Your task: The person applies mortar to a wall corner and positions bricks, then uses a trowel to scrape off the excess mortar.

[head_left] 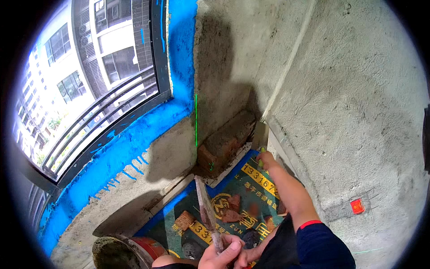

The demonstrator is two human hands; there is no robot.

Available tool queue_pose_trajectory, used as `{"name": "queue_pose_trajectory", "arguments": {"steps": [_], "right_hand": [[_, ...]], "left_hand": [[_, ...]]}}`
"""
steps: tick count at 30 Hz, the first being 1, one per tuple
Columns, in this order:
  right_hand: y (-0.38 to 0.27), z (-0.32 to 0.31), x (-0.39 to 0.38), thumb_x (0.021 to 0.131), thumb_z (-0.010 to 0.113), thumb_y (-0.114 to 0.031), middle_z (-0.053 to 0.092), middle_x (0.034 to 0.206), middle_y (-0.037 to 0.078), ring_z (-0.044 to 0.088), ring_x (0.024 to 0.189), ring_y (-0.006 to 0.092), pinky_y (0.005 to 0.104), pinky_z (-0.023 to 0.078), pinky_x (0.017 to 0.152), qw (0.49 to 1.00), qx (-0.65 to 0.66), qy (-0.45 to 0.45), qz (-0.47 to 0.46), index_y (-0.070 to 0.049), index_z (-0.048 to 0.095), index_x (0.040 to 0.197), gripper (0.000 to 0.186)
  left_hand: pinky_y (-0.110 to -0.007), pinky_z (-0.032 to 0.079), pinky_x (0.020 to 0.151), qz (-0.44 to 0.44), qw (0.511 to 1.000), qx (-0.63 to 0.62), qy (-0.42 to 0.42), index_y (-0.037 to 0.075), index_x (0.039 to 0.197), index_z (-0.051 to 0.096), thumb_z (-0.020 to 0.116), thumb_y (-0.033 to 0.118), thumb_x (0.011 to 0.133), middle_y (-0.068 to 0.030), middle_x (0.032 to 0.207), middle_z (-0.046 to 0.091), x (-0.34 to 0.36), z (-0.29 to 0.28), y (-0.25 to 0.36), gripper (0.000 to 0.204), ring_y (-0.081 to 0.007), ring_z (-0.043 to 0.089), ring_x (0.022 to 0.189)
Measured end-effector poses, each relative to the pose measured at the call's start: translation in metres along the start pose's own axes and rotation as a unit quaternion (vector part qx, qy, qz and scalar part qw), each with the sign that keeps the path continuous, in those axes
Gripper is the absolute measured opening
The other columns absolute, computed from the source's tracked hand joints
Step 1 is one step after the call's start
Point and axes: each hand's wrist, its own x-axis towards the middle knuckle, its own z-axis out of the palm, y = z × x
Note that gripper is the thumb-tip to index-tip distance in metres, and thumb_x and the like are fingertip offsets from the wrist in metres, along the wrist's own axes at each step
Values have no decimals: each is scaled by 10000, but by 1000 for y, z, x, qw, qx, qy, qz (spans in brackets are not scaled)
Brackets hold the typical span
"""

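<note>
1. Nearest, at the lower edge of the view, the left hand point(221, 254) has its fingers closed around the end of a long, narrow, mortar-smeared tool point(206, 208). The tool slants away over the green floor mat point(227, 184), its tip by the mat's far left corner; whether the tip touches anything there, I cannot tell.
2. Left of this hand, outside the mat's left edge, stands a mortar-stained bucket point(132, 245), partly cut off by the picture's rim.
3. Two dark shoes point(193, 249) show on the near part of the mat, one on each side of the long tool.
4. Reddish brick pieces point(184, 220) lie on the mat: one near its left edge, others about its middle and toward its right edge.
5. Farther off, at the mat's far right corner, the right hand point(267, 160) grips a trowel point(260, 136) with its fingers wrapped around the yellow-green handle. The grey blade points away, into the wall corner.
6. Just beyond the mat's far edge, a low brick block point(224, 145) sits against the rough wall point(251, 40), mortar spread over its top.
7. Beyond, at left, a blue-coated band point(181, 58) borders the railed window point(112, 58).
</note>
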Motion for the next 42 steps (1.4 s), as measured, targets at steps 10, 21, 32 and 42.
{"name": "queue_pose_trajectory", "arguments": {"steps": [10,21,32,42], "right_hand": [[-238,136,-10,728,614,88,484,1297,232,513,1087,384,523,465,766,763,493,117,401,-74,249,1513,881],[-354,51,-80,859,622,-84,613,1122,246,645,923,366,481,496,744,904,321,36,280,8,190,1526,800],[-284,26,-90,865,634,-146,647,864,216,647,747,384,488,519,651,944,146,229,188,15,459,1158,377],[-378,170,-125,876,566,-71,485,694,92,532,530,225,397,494,474,615,704,132,330,-42,480,937,110]], "left_hand": [[-250,376,438,14,998,21,52,65,925,500,521,262,1014,-58,619,547,2,-8,5,217,-121,401,388],[-240,368,427,21,999,18,39,56,996,511,518,252,1019,-61,643,560,-2,-1,6,197,-117,415,396],[-258,356,442,63,997,8,33,40,996,531,535,248,1005,-70,665,568,-7,-10,0,208,-132,437,435],[-253,331,417,76,994,28,73,68,937,538,523,253,1013,-39,637,542,-10,-5,7,201,-120,412,403]]}}
